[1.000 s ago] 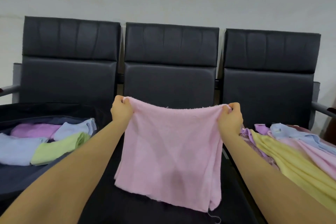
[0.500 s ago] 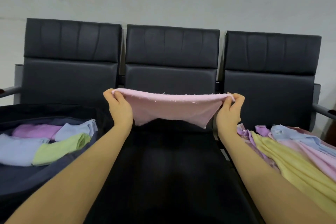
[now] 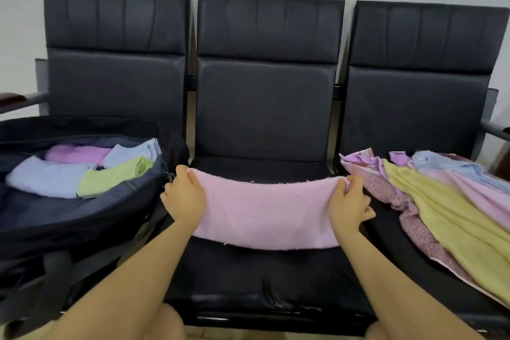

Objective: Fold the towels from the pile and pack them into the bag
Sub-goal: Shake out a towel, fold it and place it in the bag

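Both hands, left hand and right hand, pinch the soft pink terry towel, now lowered from mid-air onto the black middle seat, folded once; next fold can follow

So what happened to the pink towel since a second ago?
The pink towel came down: a second ago both hands held it up in the air by its top corners, hanging open; now it lies folded on the middle seat. The left hand and right hand still grip its ends. The folded towels in the bag and the pile on the right seat stayed put.
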Demonstrator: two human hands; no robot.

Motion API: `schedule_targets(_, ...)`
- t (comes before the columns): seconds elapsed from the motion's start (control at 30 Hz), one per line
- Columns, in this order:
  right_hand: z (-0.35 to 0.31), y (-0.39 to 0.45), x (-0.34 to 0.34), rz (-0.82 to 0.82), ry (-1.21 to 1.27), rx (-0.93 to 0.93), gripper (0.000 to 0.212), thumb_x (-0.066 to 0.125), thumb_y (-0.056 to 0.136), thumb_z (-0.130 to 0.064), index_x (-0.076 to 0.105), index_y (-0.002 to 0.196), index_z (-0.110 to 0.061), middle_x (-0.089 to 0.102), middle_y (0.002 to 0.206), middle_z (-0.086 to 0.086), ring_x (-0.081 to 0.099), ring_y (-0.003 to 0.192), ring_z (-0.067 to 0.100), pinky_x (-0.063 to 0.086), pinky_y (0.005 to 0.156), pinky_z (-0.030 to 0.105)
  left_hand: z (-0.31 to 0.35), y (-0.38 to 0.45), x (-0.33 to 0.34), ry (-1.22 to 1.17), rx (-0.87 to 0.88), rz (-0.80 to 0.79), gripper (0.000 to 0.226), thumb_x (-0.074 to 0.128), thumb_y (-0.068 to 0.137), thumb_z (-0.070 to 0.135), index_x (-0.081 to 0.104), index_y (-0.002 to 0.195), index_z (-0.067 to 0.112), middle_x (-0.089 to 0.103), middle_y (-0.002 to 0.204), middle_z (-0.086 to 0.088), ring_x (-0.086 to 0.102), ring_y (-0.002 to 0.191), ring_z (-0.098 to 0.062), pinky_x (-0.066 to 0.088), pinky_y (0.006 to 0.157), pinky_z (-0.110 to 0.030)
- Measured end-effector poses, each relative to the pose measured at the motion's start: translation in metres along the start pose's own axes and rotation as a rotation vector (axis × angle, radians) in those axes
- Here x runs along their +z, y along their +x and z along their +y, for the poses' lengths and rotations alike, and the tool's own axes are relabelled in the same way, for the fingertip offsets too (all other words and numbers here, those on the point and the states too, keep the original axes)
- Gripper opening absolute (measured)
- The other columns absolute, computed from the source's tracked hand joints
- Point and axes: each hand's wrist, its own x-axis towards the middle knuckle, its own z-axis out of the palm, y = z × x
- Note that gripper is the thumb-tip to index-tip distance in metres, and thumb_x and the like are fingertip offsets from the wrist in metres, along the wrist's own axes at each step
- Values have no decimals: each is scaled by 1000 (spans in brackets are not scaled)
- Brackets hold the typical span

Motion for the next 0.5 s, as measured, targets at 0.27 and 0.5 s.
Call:
schedule_targets(0.27,21,19,31,-192,-50,87,18,37,102,-19,50,107,-7,56,94,11,52,82,24,39,71,34,-13,23,41,309,106,-230,22,29,103,18,44,114,5,65,97,-15,58,96,-34,35,86,-39)
schedule_targets(0.5,33,49,59,-192,-123,18,20,40,102,-21,50,111,-6,59,94,11,52,77,22,39,65,31,-11,52,77,332,130,-180,27,28,105,20,44,114,1,65,97,-15,60,91,-34,36,76,-37)
